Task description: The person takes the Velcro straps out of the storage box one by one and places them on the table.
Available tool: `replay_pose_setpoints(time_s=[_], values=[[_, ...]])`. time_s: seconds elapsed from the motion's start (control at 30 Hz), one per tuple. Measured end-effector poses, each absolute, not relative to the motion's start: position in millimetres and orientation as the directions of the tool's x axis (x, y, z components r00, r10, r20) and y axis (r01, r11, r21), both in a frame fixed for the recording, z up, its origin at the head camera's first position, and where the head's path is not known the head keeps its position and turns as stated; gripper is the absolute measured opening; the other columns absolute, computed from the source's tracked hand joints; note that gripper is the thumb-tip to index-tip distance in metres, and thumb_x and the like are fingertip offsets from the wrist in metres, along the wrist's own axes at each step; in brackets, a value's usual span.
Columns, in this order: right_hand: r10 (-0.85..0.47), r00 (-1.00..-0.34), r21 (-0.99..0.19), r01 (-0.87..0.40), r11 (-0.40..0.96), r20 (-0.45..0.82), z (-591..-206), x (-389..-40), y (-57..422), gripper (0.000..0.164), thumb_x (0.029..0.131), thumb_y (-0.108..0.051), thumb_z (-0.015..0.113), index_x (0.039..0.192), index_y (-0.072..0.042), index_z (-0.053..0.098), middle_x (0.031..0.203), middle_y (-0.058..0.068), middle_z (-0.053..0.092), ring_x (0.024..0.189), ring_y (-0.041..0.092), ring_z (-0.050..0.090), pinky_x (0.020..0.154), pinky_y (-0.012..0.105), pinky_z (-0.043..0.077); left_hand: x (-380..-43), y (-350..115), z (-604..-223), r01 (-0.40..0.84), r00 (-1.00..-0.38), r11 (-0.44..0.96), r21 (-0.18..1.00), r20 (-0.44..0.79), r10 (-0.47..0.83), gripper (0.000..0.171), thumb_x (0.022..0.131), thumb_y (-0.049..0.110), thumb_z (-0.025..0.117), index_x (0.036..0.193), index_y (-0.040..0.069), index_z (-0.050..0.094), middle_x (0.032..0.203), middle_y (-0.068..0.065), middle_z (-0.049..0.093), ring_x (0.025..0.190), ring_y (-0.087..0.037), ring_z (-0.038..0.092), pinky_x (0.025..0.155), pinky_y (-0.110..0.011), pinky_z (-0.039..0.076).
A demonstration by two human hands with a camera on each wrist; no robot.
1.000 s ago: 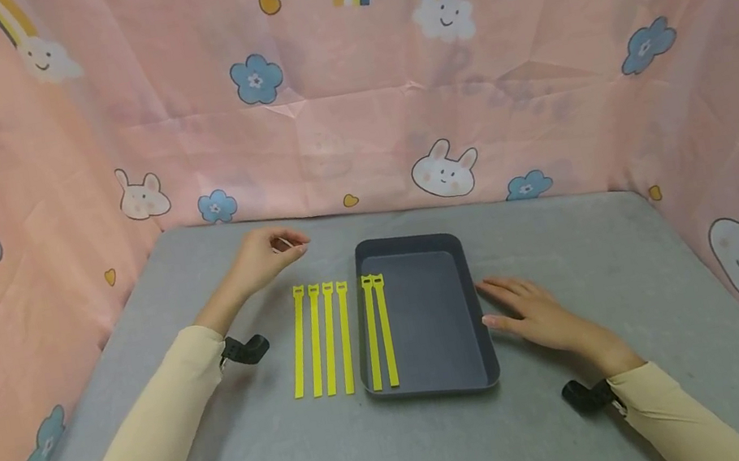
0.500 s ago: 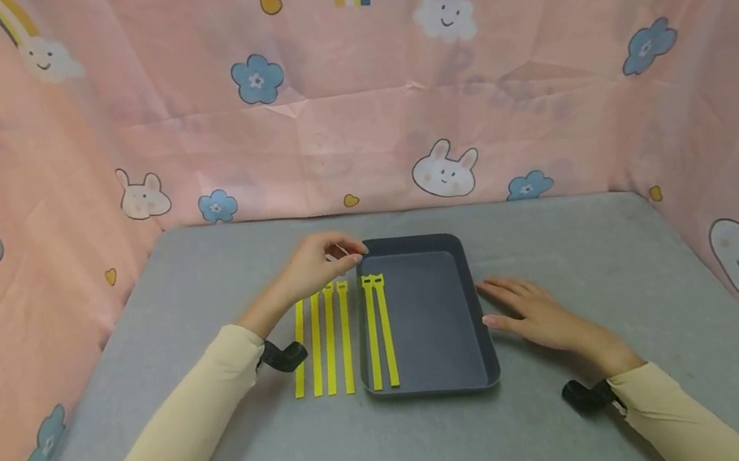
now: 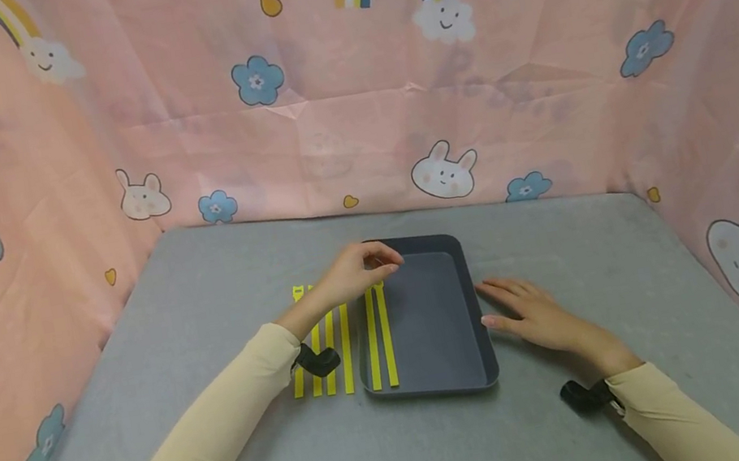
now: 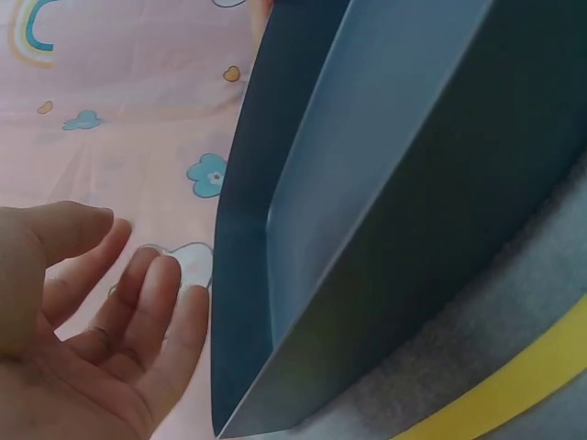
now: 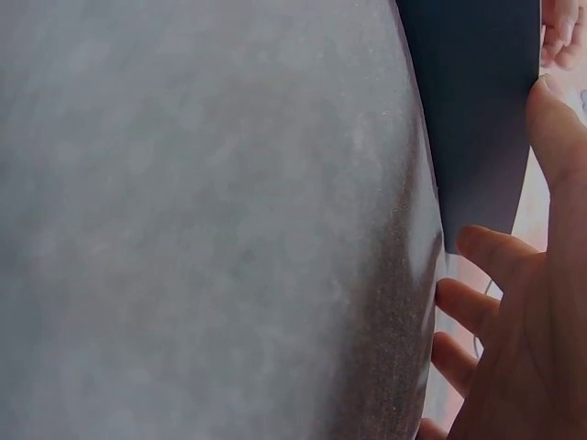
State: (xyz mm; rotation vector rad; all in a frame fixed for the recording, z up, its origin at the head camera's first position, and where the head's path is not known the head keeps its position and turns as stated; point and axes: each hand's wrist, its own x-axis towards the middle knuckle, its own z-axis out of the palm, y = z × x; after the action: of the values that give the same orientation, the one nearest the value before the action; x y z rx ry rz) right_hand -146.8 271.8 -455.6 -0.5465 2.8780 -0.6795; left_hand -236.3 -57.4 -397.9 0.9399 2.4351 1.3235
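My left hand (image 3: 363, 271) is over the far left part of a dark grey rectangular tray (image 3: 430, 319), its fingers loosely bent. In the left wrist view nothing shows between the thumb and fingers of that hand (image 4: 119, 312). Two yellow strap cable ties (image 3: 388, 343) with slotted heads lie lengthwise along the tray's left side, their heads partly covered by my left hand. Several more yellow cable ties (image 3: 346, 350) lie in a row on the table left of the tray, partly behind my forearm. My right hand (image 3: 533, 317) touches the tray's right wall, fingers extended.
A grey cloth-covered table (image 3: 526, 442) bears everything. Pink printed curtains (image 3: 351, 126) enclose its back and sides. Black wrist cameras (image 3: 318, 361) are worn on both wrists.
My left hand has moved right and slightly nearer, from beyond the row of cable ties to over the tray. My right hand, the tray and the cable ties stay in place.
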Motion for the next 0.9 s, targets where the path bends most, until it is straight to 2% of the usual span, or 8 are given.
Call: replay_pose_setpoints(time_s=[0.13, 0.33, 0.4, 0.57, 0.7, 0.9], values=[[-0.378, -0.925, -0.460, -0.317, 0.830, -0.045, -456.5, -147.1, 272.1, 0.066, 0.100, -0.047, 0.052, 0.155, -0.014, 0.034, 0.160, 0.017, 0.031, 0.147, 0.047, 0.022, 0.110, 0.073, 0.015, -235.1, -54.8, -399.5, 0.405, -0.776, 0.429, 0.807, 0.054, 0.629, 0.021, 0.099, 0.019, 0.060, 0.117, 0.012, 0.069, 0.117, -0.006, 0.069, 0.094, -0.016, 0.063, 0.081, -0.025, 0.052], [-0.378, -0.925, -0.460, -0.317, 0.829, -0.044, -456.9, -147.6, 272.3, 0.066, 0.100, -0.047, 0.052, 0.155, -0.014, 0.034, 0.160, 0.017, 0.031, 0.146, 0.048, 0.022, 0.111, 0.072, 0.015, -236.1, -47.5, -394.4, 0.365, -0.785, 0.424, 0.829, 0.029, 0.619, 0.027, 0.101, 0.020, 0.058, 0.122, 0.007, 0.067, 0.120, -0.009, 0.068, 0.100, -0.030, 0.065, 0.077, -0.026, 0.051], [-0.377, -0.925, -0.461, -0.316, 0.829, -0.044, -456.7, -147.5, 272.1, 0.066, 0.100, -0.047, 0.052, 0.155, -0.014, 0.034, 0.160, 0.018, 0.031, 0.146, 0.048, 0.023, 0.111, 0.073, 0.015, -236.6, -43.6, -390.7, 0.351, -0.793, 0.424, 0.835, 0.024, 0.609, 0.027, 0.101, 0.021, 0.057, 0.123, 0.007, 0.067, 0.121, -0.010, 0.068, 0.104, -0.031, 0.064, 0.079, -0.028, 0.051], [-0.371, -0.927, -0.459, -0.310, 0.832, -0.046, -455.7, -147.4, 271.9, 0.067, 0.100, -0.048, 0.051, 0.155, -0.014, 0.034, 0.160, 0.017, 0.031, 0.147, 0.048, 0.023, 0.110, 0.074, 0.016, -236.2, -33.9, -383.2, 0.281, -0.800, 0.499, 0.820, -0.087, 0.594, 0.035, 0.104, 0.030, 0.051, 0.131, 0.010, 0.062, 0.133, -0.009, 0.063, 0.120, -0.027, 0.060, 0.092, -0.036, 0.052], [-0.366, -0.930, -0.447, -0.307, 0.840, -0.048, -455.5, -147.3, 271.4, 0.067, 0.100, -0.050, 0.051, 0.155, -0.016, 0.034, 0.160, 0.016, 0.032, 0.147, 0.047, 0.024, 0.108, 0.075, 0.017, -234.3, -27.5, -383.6, 0.219, -0.783, 0.569, 0.793, -0.205, 0.587, 0.042, 0.105, 0.037, 0.045, 0.137, 0.010, 0.055, 0.143, -0.011, 0.056, 0.131, -0.030, 0.054, 0.102, -0.043, 0.049], [-0.373, -0.927, -0.446, -0.318, 0.837, -0.039, -455.5, -147.0, 271.6, 0.066, 0.100, -0.048, 0.051, 0.154, -0.014, 0.035, 0.160, 0.017, 0.033, 0.146, 0.047, 0.024, 0.108, 0.075, 0.018, -234.1, -23.6, -392.6, 0.170, -0.777, 0.614, 0.771, -0.278, 0.565, 0.051, 0.105, 0.043, 0.043, 0.140, 0.008, 0.050, 0.148, -0.013, 0.050, 0.136, -0.031, 0.049, 0.109, -0.047, 0.044]])
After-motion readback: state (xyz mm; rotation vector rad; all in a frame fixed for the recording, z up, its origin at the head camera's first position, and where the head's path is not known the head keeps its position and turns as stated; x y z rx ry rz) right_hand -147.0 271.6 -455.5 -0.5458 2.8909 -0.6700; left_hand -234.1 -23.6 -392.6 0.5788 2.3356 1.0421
